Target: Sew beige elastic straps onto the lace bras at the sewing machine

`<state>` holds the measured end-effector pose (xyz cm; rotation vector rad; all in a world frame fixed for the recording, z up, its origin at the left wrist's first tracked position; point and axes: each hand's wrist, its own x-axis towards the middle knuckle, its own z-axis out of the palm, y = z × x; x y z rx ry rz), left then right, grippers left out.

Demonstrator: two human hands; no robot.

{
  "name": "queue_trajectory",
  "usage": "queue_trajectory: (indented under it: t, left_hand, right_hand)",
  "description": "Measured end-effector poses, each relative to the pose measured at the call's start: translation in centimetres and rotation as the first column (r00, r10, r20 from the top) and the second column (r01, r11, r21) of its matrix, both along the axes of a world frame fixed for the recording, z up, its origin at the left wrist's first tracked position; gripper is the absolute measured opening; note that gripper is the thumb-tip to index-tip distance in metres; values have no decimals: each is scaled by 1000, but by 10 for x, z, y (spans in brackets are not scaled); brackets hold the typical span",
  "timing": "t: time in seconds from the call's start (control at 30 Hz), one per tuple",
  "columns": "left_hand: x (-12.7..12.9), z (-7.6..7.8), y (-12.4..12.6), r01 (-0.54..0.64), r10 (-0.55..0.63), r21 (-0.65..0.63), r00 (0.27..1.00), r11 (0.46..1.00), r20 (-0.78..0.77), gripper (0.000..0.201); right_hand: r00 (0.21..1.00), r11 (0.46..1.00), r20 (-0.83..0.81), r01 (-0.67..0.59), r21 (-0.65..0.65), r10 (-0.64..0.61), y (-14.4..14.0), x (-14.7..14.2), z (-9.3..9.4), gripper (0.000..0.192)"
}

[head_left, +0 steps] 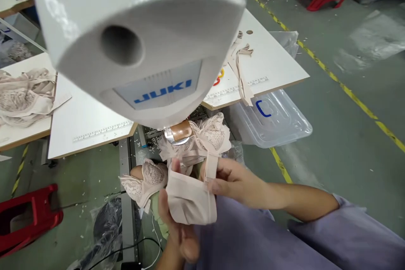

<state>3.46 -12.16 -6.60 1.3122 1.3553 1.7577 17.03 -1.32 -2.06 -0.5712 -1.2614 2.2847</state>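
Between my hands is a beige bra (191, 200), its smooth panel facing me and wrinkled. My left hand (183, 238) is closed round the panel's left side, with part of the fingers hidden behind the cloth. My right hand (240, 183) pinches the panel's right edge, where a narrow strap (211, 166) runs upward. Beyond my hands, lace bra cups (217, 133) lie bunched below the sewing machine head (152, 50). Another lace cup (153, 175) hangs to the left of the panel. I cannot tell which of these pieces are joined.
The JUKI machine head hides much of the white table (95, 122). More beige bras (23, 97) are heaped at left, and loose straps (240, 71) hang over the right table edge. A clear plastic bin (278, 118) stands below. Red stools (28, 219) flank the area.
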Motion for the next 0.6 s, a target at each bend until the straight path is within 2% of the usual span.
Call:
queue_trajectory:
  t: [0.03,0.07,0.1,0.17,0.2,0.23,0.27,0.3,0.33,0.4,0.47,0.53,0.6]
  left_hand:
    - [-5,3,8,26,-18,113,997,993,-77,74]
    - [-12,5,17,52,-20,175,984,983,-178,70]
    - [-20,7,26,70,-14,194,960,979,-278,68]
    - [-35,7,43,78,1,172,909,982,-417,71]
    - [-42,7,51,73,12,163,883,984,-470,74]
    - [-48,6,58,70,18,146,848,987,-530,78]
    - [-52,6,64,65,20,121,801,991,-598,81]
    - [-56,5,70,61,7,78,740,995,-673,82]
    - [-59,5,74,51,-14,27,667,998,-745,82]
    - [-63,5,80,33,-70,-63,523,998,-849,79]
    - [-63,6,83,18,-98,-100,431,995,-897,75]
    - [-63,6,83,-5,-88,-98,388,995,-917,72]
    - [-62,7,83,-46,-102,-128,379,991,-920,67]
  right_hand:
    - [998,992,56,29,119,-36,10,0,4,32]
    - [989,962,110,62,266,-94,21,0,6,29]
    - [973,899,153,95,427,-176,33,-2,7,25]
    - [911,704,184,143,696,-368,56,-10,5,18]
    - [872,612,178,161,774,-455,65,-16,2,14]
    - [832,553,173,182,813,-527,74,-21,-2,12]
    - [796,532,176,206,821,-579,80,-26,-6,10]
    - [773,546,187,234,804,-606,85,-31,-11,9]
    - [767,588,202,266,764,-609,89,-35,-15,12]
    - [804,718,220,326,615,-553,93,-39,-21,18]
    - [857,818,198,347,459,-475,96,-41,-26,17]
    - [877,844,169,356,402,-450,101,-41,-29,16]
    - [870,813,168,341,472,-463,111,-41,-30,15]
